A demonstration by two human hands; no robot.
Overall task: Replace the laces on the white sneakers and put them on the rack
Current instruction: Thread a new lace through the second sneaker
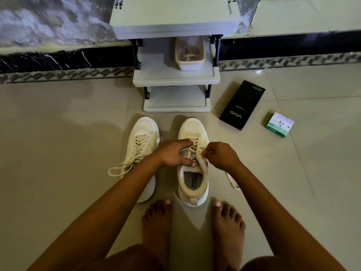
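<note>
Left white mesh sneaker on tiled floor: cream lace fully threaded, ends loose. Left hand spread flat, pressing tongue of right white mesh sneaker. Right hand pinching its lace at eyelets, lacing partly undone. Grey plastic shoe rack beyond, holding tub of laces. Likely left: finish lacing, shelve both.
</note>
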